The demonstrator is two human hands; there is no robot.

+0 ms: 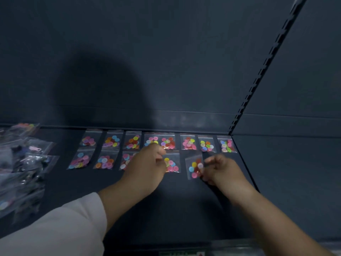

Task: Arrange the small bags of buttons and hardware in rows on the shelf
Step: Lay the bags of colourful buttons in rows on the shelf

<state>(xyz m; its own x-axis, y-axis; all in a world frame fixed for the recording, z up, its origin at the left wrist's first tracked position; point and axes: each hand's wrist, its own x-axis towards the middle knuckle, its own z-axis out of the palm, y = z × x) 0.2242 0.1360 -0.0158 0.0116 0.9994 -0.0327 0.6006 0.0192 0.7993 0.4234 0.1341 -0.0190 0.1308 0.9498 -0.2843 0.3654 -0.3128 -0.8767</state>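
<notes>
Small clear bags of coloured buttons lie in two rows on the dark shelf (184, 204). The back row (189, 143) holds several bags along the rear wall. The front row (106, 160) has several more. My right hand (221, 169) pinches the right edge of a tilted bag (194, 168) at the front row's right end. My left hand (147, 167) hovers with curled fingers over the middle of the front row, next to another bag (172, 164), and hides part of a bag beneath it; whether it holds anything is unclear.
A loose heap of unsorted clear bags (22, 163) with dark hardware and buttons fills the shelf's left side. A slotted upright (258, 76) rises at the back right corner. The shelf's right edge (247, 170) runs just beside my right hand.
</notes>
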